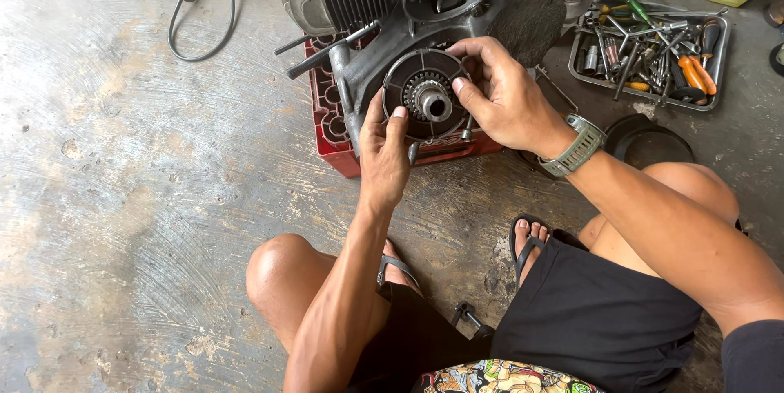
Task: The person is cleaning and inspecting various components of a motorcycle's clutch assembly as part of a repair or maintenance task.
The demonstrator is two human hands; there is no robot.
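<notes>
While perhaps gripped, round clutch (426, 97).

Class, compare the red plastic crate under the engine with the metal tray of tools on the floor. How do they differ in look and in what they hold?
The red crate is bright plastic with a gridded top; the tool tray is dull grey metal with plain walls. The crate bears the engine on top; the tray holds loose screwdrivers and sockets inside. Both sit on the concrete floor.

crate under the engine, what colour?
Red crate, under the engine; seen clearly in the head view.
</notes>
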